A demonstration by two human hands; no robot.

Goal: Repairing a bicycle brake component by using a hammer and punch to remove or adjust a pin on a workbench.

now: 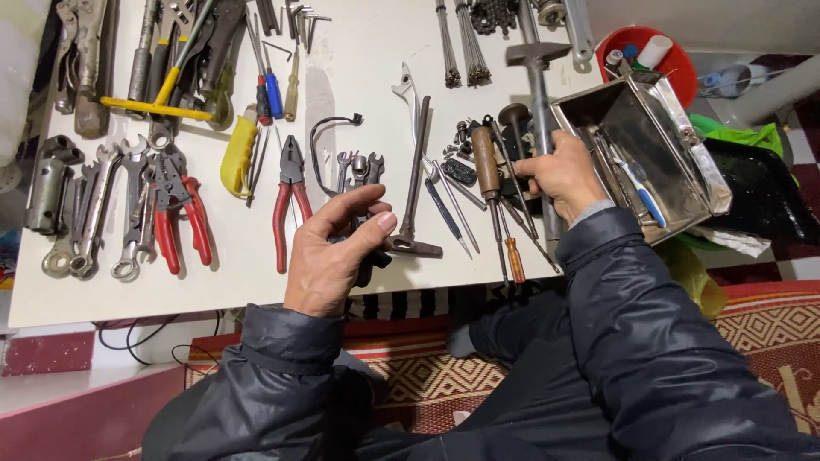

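Steel is everywhere on this white board [256,282]: spanners, red-handled pliers [290,201], a yellow-handled tool [238,156], a spread of screwdrivers. The person sits at its near edge in a dark padded jacket. Their right hand [562,175] is wrapped around the shaft of a hammer [538,94], fingers curled tight about the metal just above the screwdriver pile, the head pointing away toward the far edge. Just to the right of that hand sits an open metal box [649,145], tilted, with a few long tools inside.

The left hand [333,248] hovers over the board's near edge, thumb and fingers bent in a loose pinch on a small dark tool [367,256] (I can't make out what kind; the palm hides most of it). It sits just beside a second hammer [416,188] lying flat on the board.

What worries me is the crowding. The gripped hammer stands among a wooden-handled screwdriver [487,171] and loose bolts, so swinging it sideways could well sweep those pieces off the edge or knock the tilted box. The loose pinch on the dark tool looks like it could slip too.
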